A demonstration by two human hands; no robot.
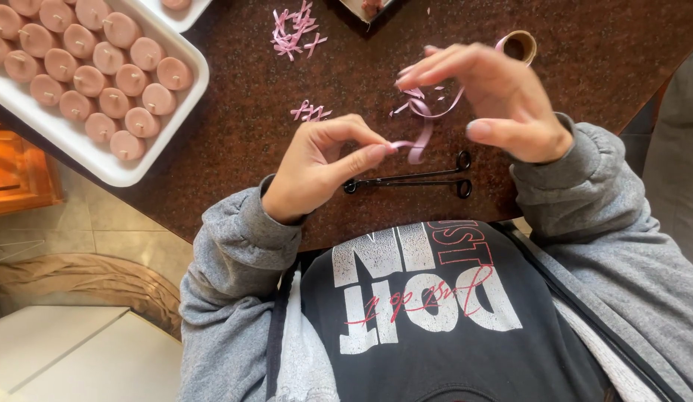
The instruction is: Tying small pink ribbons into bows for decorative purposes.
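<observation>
left hand (316, 167) fingers pinched together; right hand (495, 100) raised, fingers extended.
</observation>
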